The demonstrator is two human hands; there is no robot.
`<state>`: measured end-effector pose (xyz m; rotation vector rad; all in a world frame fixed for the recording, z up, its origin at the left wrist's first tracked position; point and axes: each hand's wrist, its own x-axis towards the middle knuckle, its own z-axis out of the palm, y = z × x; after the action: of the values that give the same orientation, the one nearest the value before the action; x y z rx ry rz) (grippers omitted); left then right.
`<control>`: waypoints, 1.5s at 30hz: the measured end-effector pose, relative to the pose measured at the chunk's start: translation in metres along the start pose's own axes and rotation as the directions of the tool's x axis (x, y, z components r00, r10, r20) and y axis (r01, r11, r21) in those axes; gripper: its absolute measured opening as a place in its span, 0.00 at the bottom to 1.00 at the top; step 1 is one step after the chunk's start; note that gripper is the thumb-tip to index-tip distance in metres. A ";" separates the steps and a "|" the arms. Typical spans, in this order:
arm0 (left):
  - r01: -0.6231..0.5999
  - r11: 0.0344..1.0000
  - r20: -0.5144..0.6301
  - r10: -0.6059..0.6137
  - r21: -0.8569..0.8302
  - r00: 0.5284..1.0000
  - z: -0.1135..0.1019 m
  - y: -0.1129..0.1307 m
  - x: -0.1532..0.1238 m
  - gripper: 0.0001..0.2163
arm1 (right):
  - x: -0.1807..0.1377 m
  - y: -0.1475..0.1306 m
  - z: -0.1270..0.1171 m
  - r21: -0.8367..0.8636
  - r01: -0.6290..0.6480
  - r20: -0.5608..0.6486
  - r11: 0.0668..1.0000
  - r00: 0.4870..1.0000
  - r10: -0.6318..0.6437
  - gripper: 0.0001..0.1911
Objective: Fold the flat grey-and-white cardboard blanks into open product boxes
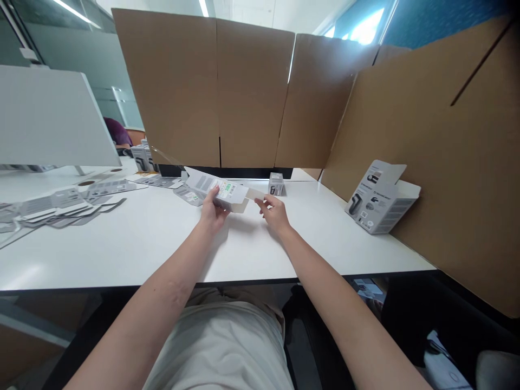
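My left hand (212, 210) is closed around a small white-and-grey product carton (227, 194) with a green-marked label, held just above the white table (142, 244). My right hand (274, 212) pinches the carton's open end flap (255, 193) at its right side. A small assembled box (276, 184) stands upright on the table just behind my right hand.
Several flat unfolded cartons (57, 206) lie spread at the left. An open-lidded assembled box (379, 199) leans against the cardboard wall (426, 135) at the right. Tall cardboard sheets (215, 92) stand behind the table. A white monitor back (49, 116) is at the far left; a person's sleeve (117, 132) shows behind it.
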<state>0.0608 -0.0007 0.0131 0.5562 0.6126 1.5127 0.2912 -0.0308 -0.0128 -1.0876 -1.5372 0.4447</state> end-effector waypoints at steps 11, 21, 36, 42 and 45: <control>0.048 0.999 0.148 -0.045 -0.016 0.988 0.003 0.003 -0.012 0.20 | -0.003 -0.008 0.003 -0.015 -0.145 0.142 0.989 0.979 0.146 0.34; 0.154 0.983 0.347 -0.181 0.103 0.920 0.007 0.004 -0.023 0.23 | -0.007 -0.013 0.001 -0.037 -0.075 0.242 0.996 0.967 0.082 0.45; 0.183 0.964 0.496 -0.257 0.193 0.830 0.010 0.003 -0.029 0.23 | -0.008 -0.017 -0.001 -0.083 0.045 0.298 0.996 0.954 -0.018 0.56; 0.162 0.959 0.505 -0.262 0.234 0.823 0.008 0.003 -0.029 0.22 | -0.009 -0.010 0.000 -0.057 -0.021 0.287 0.998 0.957 0.036 0.45; 0.114 0.949 0.524 -0.260 0.295 0.811 0.008 -0.001 -0.030 0.21 | -0.011 -0.007 0.000 -0.094 -0.073 0.255 0.993 0.962 0.095 0.31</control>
<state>0.0681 -0.0301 0.0187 1.0577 0.3819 1.0105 0.2874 -0.0433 -0.0135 -1.1992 -1.7563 0.6054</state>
